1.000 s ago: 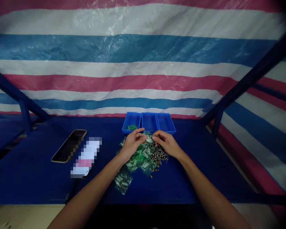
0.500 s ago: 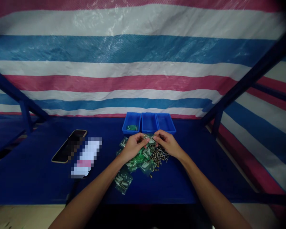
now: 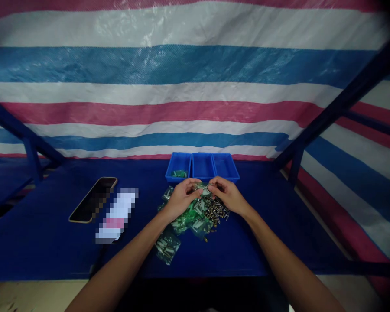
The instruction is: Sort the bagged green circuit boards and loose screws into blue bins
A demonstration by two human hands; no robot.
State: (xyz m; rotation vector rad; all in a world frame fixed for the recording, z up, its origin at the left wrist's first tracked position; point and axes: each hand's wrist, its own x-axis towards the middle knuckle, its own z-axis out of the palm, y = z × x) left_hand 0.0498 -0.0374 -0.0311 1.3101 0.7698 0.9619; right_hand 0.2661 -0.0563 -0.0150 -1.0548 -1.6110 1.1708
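Observation:
Between my two hands is a small clear plastic bag (image 3: 205,191) with pale pieces inside. My left hand (image 3: 184,196) pinches its left side between thumb and fingers. On the other side my right hand (image 3: 226,195) grips the bag's upper right edge. Beneath them lies a heap of green pieces (image 3: 186,220) mixed with similar clear bags. A pile of metal screws (image 3: 217,210) is just below my right hand, partly covered by it. One filled bag (image 3: 167,247) rests apart, nearer the table's front edge.
Three joined blue trays (image 3: 203,167) stand behind my hands; the left one holds some small bags. A dark phone (image 3: 93,199) and a blurred-out bright object (image 3: 118,215) lie to the left on the blue table (image 3: 45,242). Dark blue frame bars (image 3: 331,112) slope at both sides.
Both hands stay nearly in place on the small bag. My left fingers have lifted and spread slightly. The whole view has shifted a little.

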